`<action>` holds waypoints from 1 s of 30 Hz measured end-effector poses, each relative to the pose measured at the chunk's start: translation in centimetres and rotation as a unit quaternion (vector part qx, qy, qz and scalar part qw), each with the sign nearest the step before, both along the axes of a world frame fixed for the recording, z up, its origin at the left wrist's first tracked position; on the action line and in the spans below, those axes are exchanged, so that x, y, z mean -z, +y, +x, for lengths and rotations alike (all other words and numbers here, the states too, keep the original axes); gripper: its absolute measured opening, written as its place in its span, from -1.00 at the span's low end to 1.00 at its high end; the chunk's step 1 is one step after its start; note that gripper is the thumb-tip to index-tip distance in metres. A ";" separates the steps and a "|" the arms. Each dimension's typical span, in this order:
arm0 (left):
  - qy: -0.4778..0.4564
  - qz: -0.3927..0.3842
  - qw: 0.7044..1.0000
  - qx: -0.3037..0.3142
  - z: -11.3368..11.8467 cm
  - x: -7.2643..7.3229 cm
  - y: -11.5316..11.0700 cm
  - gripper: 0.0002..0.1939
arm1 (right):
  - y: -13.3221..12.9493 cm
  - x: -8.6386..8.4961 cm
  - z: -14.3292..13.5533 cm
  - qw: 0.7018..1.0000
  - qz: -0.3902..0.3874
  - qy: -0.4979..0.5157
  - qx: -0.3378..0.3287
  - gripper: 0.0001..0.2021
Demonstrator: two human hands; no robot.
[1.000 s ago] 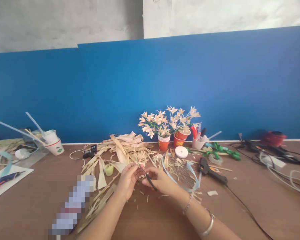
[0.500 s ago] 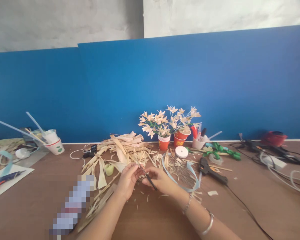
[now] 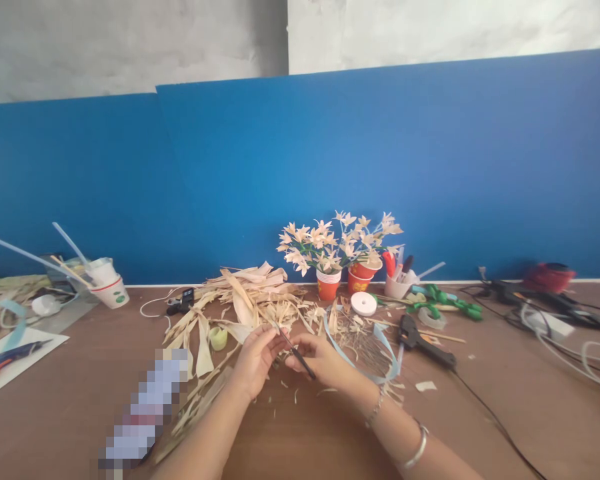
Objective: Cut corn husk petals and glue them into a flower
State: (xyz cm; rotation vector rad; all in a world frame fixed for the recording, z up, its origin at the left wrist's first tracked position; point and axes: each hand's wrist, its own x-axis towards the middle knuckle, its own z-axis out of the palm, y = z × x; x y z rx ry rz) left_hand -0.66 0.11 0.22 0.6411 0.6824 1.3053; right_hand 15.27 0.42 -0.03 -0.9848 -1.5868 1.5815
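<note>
Far left of the desk [image 3: 70, 400] we note a white sheet [image 3: 55, 341] with a blue-and-orange tool [image 3: 10, 360] on it, then a white cup [image 3: 111, 295], tilted, straws poking out. Next, a pixelated bottle-like shape, unreadable to us. Dry husks [image 3: 243, 300] heaped towards the middle, a small pale green roll [image 3: 218, 339] among them. Left hand [image 3: 257, 357]: fingers drawn together at the thin end of a slim tool [image 3: 301, 359]; we cannot tell whether they grip it or some scrap. The tool slants between both hands above the desk, its dark handle grasped in the right hand [image 3: 320, 363]. Behind, pale flowers [image 3: 325, 243] stand in red cups [image 3: 328, 288]; near them, a white spool [image 3: 363, 304]. Rightward: looped blue ribbon [image 3: 387, 347], black glue gun [image 3: 425, 343], green strips [image 3: 443, 300], and tangled cables [image 3: 587, 353] at the far right.
</note>
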 end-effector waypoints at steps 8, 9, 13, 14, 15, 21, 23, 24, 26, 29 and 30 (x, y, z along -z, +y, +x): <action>0.013 -0.002 1.000 0.021 -0.4 -0.3 0.1 -0.85 | 0.1 -0.4 0.2 1.000 -0.021 0.003 -0.018 -0.51; 0.013 -0.002 1.000 0.025 -0.4 -0.3 0.1 -0.85 | 0.1 -0.4 0.3 1.000 -0.020 0.004 -0.019 -0.52; 0.021 -0.001 0.999 0.042 -0.6 -0.4 0.1 -0.86 | 0.0 -0.7 0.5 0.999 -0.025 -0.003 -0.023 -0.53; 0.024 -0.002 0.999 0.045 -0.7 -0.4 0.1 -0.86 | 0.0 -0.8 0.6 0.999 -0.026 -0.008 -0.023 -0.54; 0.027 -0.003 0.999 0.046 -0.7 -0.4 0.1 -0.87 | 0.0 -0.9 0.6 0.999 -0.027 -0.012 -0.023 -0.54; 0.032 -0.006 0.998 0.056 -1.0 -0.3 0.3 -0.90 | -0.2 -1.6 1.0 0.999 -0.024 -0.021 -0.035 -0.56; 0.036 -0.009 0.997 0.063 -1.0 -0.3 0.3 -0.91 | -0.3 -1.8 1.1 0.999 -0.023 -0.024 -0.040 -0.56; 0.038 -0.010 0.997 0.066 -1.1 -0.3 0.3 -0.91 | -0.3 -1.9 1.1 0.998 -0.025 -0.024 -0.043 -0.56; 0.040 -0.012 0.997 0.072 -1.2 -0.4 0.3 -0.90 | -0.4 -2.1 1.3 0.998 -0.031 -0.021 -0.049 -0.56; 0.041 -0.013 0.996 0.078 -1.2 -0.4 0.3 -0.89 | -0.5 -2.5 1.5 0.997 -0.037 -0.034 -0.054 -0.56; 0.043 -0.014 0.996 0.080 -1.2 -0.4 0.3 -0.88 | -0.5 -2.6 1.5 0.997 -0.036 -0.041 -0.055 -0.57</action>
